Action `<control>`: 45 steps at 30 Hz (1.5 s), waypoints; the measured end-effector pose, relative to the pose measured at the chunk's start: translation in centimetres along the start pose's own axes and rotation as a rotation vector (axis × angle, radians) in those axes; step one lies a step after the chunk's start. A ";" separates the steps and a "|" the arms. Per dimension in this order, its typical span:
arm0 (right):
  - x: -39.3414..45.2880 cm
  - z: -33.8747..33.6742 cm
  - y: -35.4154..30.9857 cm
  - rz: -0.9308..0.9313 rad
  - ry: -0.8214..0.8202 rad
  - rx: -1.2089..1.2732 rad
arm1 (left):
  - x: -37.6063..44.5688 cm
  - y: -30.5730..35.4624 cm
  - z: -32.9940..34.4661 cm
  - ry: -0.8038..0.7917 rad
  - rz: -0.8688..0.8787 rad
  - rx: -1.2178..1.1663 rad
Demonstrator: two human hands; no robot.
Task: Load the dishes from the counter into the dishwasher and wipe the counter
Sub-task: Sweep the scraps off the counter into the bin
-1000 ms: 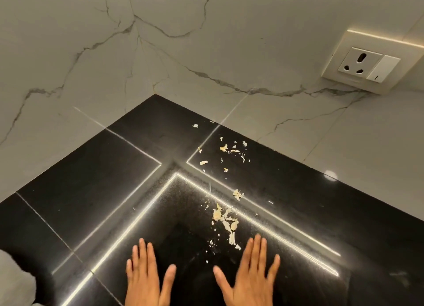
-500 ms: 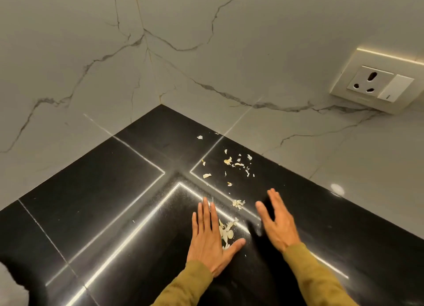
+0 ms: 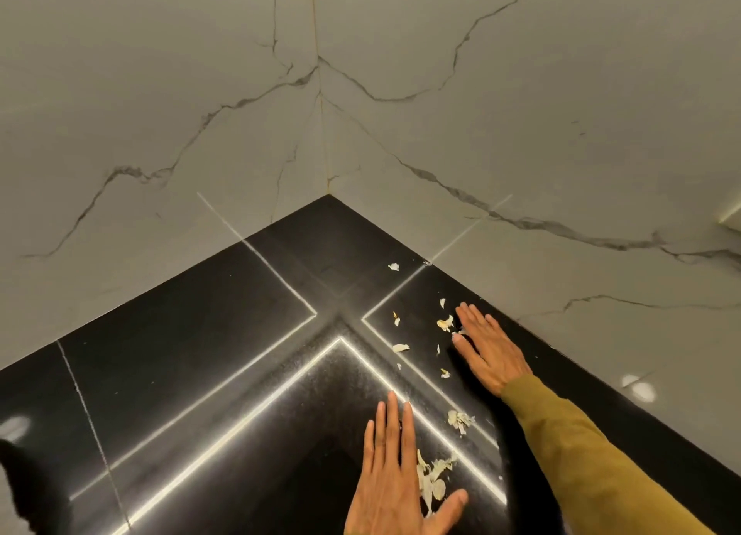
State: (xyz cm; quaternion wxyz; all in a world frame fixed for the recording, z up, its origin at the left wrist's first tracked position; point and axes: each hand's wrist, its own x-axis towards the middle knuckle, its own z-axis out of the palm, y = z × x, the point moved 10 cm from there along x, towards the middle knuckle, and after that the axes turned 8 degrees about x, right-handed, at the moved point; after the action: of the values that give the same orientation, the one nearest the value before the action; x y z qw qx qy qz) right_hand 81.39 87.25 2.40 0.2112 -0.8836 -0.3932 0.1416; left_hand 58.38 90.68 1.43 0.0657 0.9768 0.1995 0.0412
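Flat hands [image 3: 491, 350] beside pale scraps [image 3: 431, 480] (black counter [image 3: 200, 374])

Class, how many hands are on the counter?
2. The left hand lies flat near the bottom edge beside scraps; the right hand lies flat further back near the wall.

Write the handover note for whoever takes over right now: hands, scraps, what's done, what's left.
Left hand: open, flat on the black counter, the biggest pile of scraps beside its thumb.
Right hand: open, flat near the back wall, beside the loose scraps.
A small clump lies between the hands; one flake sits nearer the corner.
Done: nothing gathered that shows.
Left: sweep the scraps together, wipe the counter. No dishes, dishwasher or cloth in view.
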 end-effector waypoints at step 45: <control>16.4 1.7 -8.8 -0.083 -0.094 0.373 | 0.6 -1.1 1.3 -0.030 -0.077 0.107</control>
State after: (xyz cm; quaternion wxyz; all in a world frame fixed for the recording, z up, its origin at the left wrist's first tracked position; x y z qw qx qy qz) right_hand 85.71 105.35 3.83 0.3585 -0.8045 -0.4056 0.2445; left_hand 58.64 91.73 -0.02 0.0180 0.9711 0.2378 0.0133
